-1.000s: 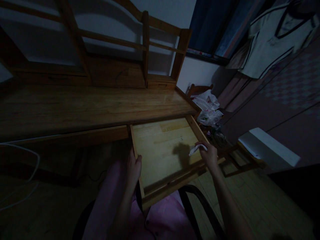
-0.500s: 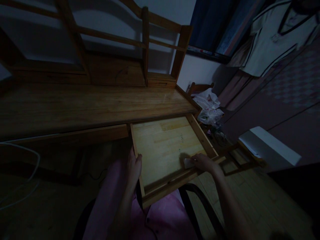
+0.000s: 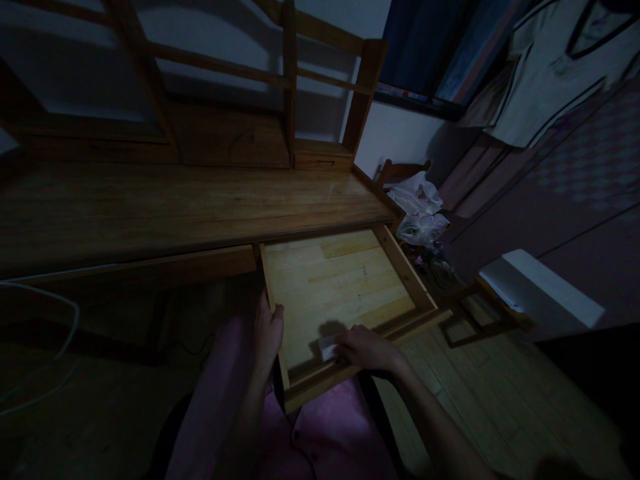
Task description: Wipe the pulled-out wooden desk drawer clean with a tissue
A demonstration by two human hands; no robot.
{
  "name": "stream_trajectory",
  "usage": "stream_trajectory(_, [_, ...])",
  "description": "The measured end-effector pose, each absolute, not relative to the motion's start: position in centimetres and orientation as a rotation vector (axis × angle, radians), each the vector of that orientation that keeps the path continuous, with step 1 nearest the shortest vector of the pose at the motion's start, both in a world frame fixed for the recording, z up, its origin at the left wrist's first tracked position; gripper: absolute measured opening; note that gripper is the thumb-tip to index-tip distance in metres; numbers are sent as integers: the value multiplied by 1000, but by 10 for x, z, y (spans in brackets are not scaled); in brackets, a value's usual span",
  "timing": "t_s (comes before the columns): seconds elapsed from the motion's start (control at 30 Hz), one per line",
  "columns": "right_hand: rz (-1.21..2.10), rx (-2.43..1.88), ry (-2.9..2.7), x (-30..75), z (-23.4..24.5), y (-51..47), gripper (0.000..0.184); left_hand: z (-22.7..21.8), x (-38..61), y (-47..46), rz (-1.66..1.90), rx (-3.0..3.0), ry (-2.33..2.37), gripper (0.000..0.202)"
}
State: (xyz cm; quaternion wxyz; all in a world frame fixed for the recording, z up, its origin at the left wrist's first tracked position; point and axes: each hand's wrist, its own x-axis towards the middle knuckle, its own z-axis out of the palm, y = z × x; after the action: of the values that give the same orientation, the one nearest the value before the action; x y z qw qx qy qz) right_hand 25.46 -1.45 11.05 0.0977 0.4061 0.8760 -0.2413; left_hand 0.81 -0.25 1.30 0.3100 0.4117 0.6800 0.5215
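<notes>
A light wooden drawer point(image 3: 395, 257) stands pulled out from under the desk top point(image 3: 175, 207). My left hand point(image 3: 269, 330) grips the drawer's left side rail, fingers wrapped over its edge. My right hand point(image 3: 367, 348) rests on the drawer floor near the front edge, pressing a small white cloth point(image 3: 327, 346) flat under its fingers. Nothing else lies in the drawer.
A wooden shelf frame point(image 3: 290, 87) rises at the back of the desk. White plastic bags point(image 3: 417, 213) sit on a chair to the right. A white box point(image 3: 543, 290) rests on a wooden stand. A white cable point(image 3: 45, 300) loops at the left. Clothes hang at upper right.
My right hand has slid the white cloth from the drawer's right side leftward along the front edge. My left hand has stayed on the left rail.
</notes>
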Motion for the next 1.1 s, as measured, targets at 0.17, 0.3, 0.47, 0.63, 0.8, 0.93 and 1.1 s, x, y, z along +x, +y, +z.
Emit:
stream_trajectory(0.17, [-909,1175,2610,251,116,-17,31,13,8,-3,1386,1066,1786,60])
stream_trajectory(0.3, [-1256,1189,2549,261,120,-13,36,16,8,-4,1359,1081,1807,59])
stream_trajectory(0.47, [-1526,1204,2445,279,121,-7,38,20,9,-5,1353,1078,1808,60])
stream_trajectory(0.63, [-1554,1271,2470,281,121,-7,37,20,9,-5,1361,1074,1799,60])
stream_trajectory(0.8, [-1586,1231,2585,273,119,-13,33,18,9,-5,1362,1085,1798,61])
stream_trajectory(0.93, [-1619,1199,2603,270,117,-16,34,17,9,-5,1380,1113,1795,59])
stream_trajectory(1.1, [-1906,1254,2523,263,115,-20,37,16,10,-4,1387,1113,1798,58])
